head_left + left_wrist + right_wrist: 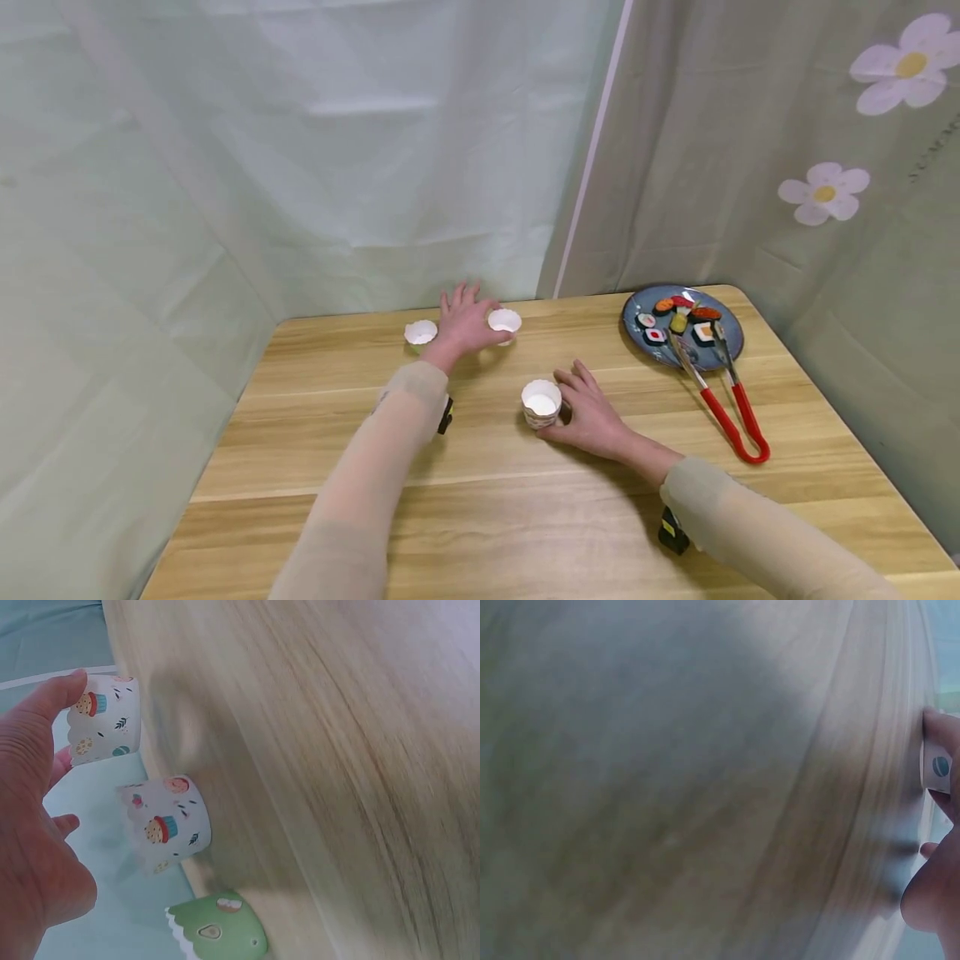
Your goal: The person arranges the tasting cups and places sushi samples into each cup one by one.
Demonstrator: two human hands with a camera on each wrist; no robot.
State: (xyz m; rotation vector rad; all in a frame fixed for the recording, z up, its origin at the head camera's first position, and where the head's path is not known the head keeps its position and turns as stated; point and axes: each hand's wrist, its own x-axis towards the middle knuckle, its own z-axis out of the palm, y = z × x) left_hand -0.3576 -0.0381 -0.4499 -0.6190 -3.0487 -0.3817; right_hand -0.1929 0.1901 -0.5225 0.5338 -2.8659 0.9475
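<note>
Nearest, the right hand [588,419] pinches a patterned paper cup [541,408] between thumb and fingers, around the middle of the surface [480,525]; whether that cup stands or is lifted, I cannot tell. Farther off, the left hand [468,323] pinches a cupcake-print cup [105,724] by its side, with other fingers spread away from it. This one looks raised, toward the back edge. The step in hand, I judge, is handling two cups at once, one to each hand. The next move seems to call for a light, even pinch that keeps both upright without denting their thin walls, and for left fingers kept clear of the cups beside them.

The near cup is white inside, with a scalloped rim. To its right, red-handled tongs [722,415] rest with their tips over a blue plate [632,332] of sushi pieces [706,313], well apart from the cups. The left hand's cup is white, printed with cupcakes and leaves. Beside it, in the left wrist view, stands a second white cup [165,829] with similar print, then a green cup [221,926] with a white scalloped rim.
</note>
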